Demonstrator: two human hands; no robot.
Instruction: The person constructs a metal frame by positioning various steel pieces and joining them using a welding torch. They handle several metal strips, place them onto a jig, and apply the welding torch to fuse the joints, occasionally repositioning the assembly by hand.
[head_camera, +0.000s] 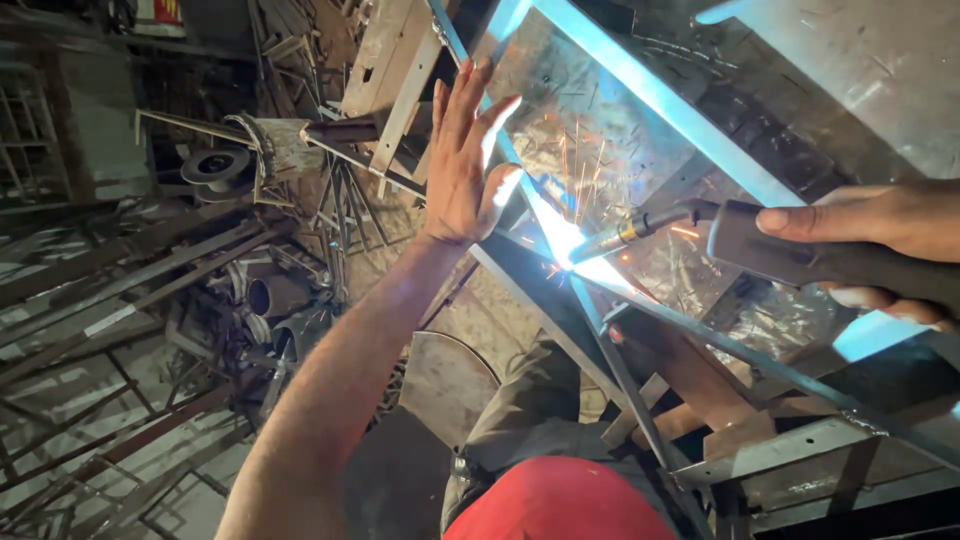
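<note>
Right hand grips the dark welding electrode holder, its rod slanting left to the arc.
Left hand, open and empty, is raised beside the grey steel frame.

1. You are in a metal fabrication workshop, a welding shop by every sign.
2. Your welding torch throws a bright arc and sparks against a steel frame lined with sheet metal.
3. Steel bars and angle offcuts lie heaped across the floor to your left.
4. Short pipe sections and a round metal wheel sit among that scrap.
5. More cut strips and framed pieces lean stacked further back.
</note>
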